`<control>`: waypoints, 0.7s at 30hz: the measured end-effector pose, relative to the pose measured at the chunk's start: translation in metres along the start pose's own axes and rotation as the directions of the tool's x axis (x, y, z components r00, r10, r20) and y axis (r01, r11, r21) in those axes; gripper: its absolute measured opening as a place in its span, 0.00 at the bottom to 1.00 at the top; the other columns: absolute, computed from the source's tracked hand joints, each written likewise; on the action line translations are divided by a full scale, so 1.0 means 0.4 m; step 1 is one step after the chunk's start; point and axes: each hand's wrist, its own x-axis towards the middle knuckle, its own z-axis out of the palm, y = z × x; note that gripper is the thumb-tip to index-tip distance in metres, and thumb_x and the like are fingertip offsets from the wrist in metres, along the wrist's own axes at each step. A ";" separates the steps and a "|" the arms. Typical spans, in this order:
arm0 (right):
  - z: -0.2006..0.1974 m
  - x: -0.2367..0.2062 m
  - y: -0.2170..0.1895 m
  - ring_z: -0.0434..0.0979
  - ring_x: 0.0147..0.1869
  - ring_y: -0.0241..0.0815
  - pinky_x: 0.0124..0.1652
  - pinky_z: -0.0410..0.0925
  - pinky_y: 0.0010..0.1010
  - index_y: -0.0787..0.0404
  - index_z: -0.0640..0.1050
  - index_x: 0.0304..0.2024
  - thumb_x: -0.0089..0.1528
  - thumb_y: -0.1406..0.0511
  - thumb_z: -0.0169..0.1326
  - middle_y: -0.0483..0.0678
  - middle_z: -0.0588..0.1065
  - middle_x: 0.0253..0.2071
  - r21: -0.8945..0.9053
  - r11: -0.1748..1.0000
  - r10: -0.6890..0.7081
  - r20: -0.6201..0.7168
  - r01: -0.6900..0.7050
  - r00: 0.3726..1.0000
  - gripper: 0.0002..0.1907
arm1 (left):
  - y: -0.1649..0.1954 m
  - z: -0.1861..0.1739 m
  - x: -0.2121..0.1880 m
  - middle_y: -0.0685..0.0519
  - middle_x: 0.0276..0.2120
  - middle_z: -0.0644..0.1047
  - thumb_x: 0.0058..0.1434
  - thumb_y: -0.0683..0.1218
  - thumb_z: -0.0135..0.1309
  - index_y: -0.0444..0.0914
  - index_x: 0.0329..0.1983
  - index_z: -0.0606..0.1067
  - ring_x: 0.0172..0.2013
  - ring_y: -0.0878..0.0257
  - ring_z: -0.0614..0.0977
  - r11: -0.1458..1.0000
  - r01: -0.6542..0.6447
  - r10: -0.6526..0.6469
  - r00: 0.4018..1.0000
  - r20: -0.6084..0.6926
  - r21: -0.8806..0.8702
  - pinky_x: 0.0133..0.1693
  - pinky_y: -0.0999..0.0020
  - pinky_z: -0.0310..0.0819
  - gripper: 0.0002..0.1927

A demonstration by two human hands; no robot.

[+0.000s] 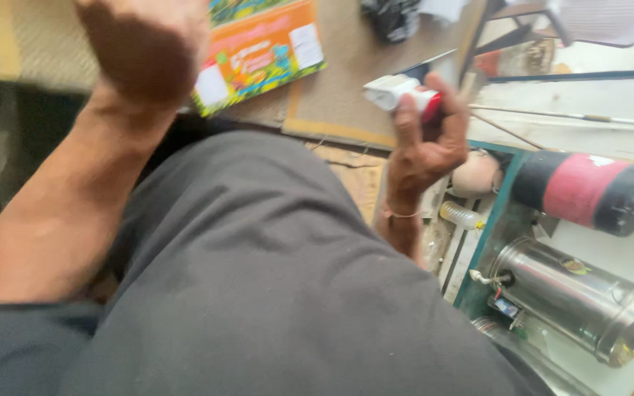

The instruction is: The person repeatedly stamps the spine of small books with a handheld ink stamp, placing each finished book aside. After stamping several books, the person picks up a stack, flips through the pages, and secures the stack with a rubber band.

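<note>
My right hand (425,143) is raised at centre right, fingers curled around a small white and red plug-like object (403,93). My left hand (144,44) is at the top left, closed into a fist seen from the back, just left of an orange printed box (262,55); whether it holds anything is hidden. My dark grey shirt fills the lower middle of the view.
The orange box lies on a brown woven mat (346,81). To the right stand a steel cylindrical urn with a tap (577,301), a black and red roll (588,191), a small plastic bottle (462,215) and a teal frame edge (489,235).
</note>
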 end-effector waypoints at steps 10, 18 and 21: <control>0.015 0.034 -0.070 0.73 0.43 0.30 0.45 0.70 0.20 0.67 0.80 0.51 0.61 0.72 0.67 0.42 0.74 0.41 -0.204 0.977 -0.066 0.018 0.068 0.998 0.16 | -0.002 0.032 0.023 0.50 0.58 0.77 0.74 0.41 0.51 0.35 0.52 0.78 0.62 0.60 0.75 1.000 -0.020 0.022 0.988 0.155 -0.014 0.73 0.60 0.58 0.08; 0.017 0.037 -0.037 0.67 0.41 0.30 0.41 0.64 0.20 0.68 0.81 0.53 0.62 0.73 0.67 0.41 0.72 0.41 -0.209 0.978 0.024 0.038 -0.015 0.999 0.17 | 0.025 -0.076 0.063 0.46 0.50 0.82 0.66 0.44 0.64 0.33 0.41 0.83 0.57 0.51 0.80 0.909 -0.095 0.132 0.989 0.063 -0.406 0.68 0.51 0.63 0.08; 0.027 0.035 -0.017 0.75 0.45 0.30 0.44 0.72 0.21 0.66 0.79 0.56 0.66 0.74 0.66 0.42 0.74 0.46 -0.120 0.985 -0.110 0.133 0.127 0.985 0.16 | 0.018 -0.084 0.005 0.48 0.51 0.81 0.68 0.46 0.63 0.35 0.43 0.82 0.57 0.53 0.78 0.860 -0.192 0.232 0.972 0.027 -0.473 0.66 0.52 0.63 0.09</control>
